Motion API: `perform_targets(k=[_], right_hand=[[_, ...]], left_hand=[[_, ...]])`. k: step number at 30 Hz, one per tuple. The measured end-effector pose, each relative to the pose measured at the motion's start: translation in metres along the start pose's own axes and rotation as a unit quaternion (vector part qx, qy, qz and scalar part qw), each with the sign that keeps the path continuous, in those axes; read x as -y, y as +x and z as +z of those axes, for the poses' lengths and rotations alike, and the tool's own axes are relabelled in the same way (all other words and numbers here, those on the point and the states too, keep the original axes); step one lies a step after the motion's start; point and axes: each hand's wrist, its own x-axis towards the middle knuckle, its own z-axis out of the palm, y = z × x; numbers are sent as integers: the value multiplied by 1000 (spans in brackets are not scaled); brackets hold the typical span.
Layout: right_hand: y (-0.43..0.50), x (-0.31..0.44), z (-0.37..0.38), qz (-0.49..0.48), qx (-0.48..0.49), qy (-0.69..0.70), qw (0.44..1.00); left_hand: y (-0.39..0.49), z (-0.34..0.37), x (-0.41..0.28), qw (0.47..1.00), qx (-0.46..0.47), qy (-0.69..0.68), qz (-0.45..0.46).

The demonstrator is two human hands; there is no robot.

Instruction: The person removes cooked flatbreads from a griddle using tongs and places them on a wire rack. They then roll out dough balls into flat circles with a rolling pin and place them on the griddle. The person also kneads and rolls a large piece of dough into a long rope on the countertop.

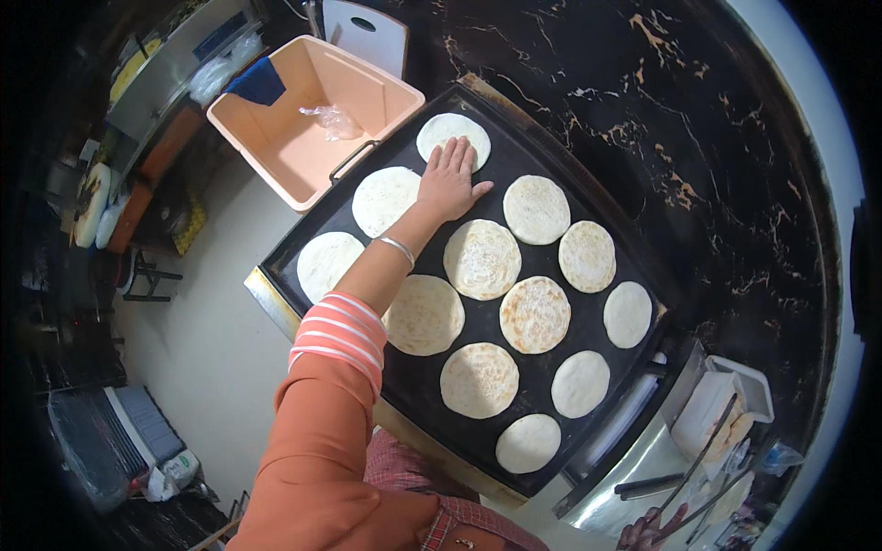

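Note:
My left hand (pixel 451 180) lies palm down, fingers spread, over the near edge of a pale flatbread (pixel 451 127) at the griddle's far corner. It grips nothing. Several more round flatbreads lie on the black flat griddle (pixel 441 320). Pale, doughy ones include a flatbread (pixel 387 200) beside my forearm and another (pixel 327 262) partly behind it. Browned patches mark the flatbreads in the middle (pixel 535 315). At the bottom right, my right hand (pixel 648 532), partly cut off by the picture's rim, holds long dark tongs (pixel 706 441) with their arms apart.
A peach plastic tub (pixel 275 151), holding a clear plastic bag (pixel 334 122) and with a blue cloth (pixel 258 81) over its rim, adjoins the griddle's handle (pixel 351 160). Black marbled stone (pixel 620 117) borders the far side. A white container (pixel 710 406) stands at right.

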Motion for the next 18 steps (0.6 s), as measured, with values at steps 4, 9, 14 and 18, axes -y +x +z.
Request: perform_targets(k=[4, 9, 14, 18], right_hand=[[-4, -1, -8, -25, -2, -23, 999], [24, -6, 5, -196, 72, -47, 977], [61, -15, 17, -79, 83, 64, 991], [77, -20, 9, -83, 122, 39, 988]], left_hand=[[-4, -12, 2, 1000, 9, -23, 6], [-15, -25, -40, 998, -25, -24, 58], [-46, -14, -114, 973, -15, -69, 218], [-57, -21, -140, 990, 38, -49, 126]])
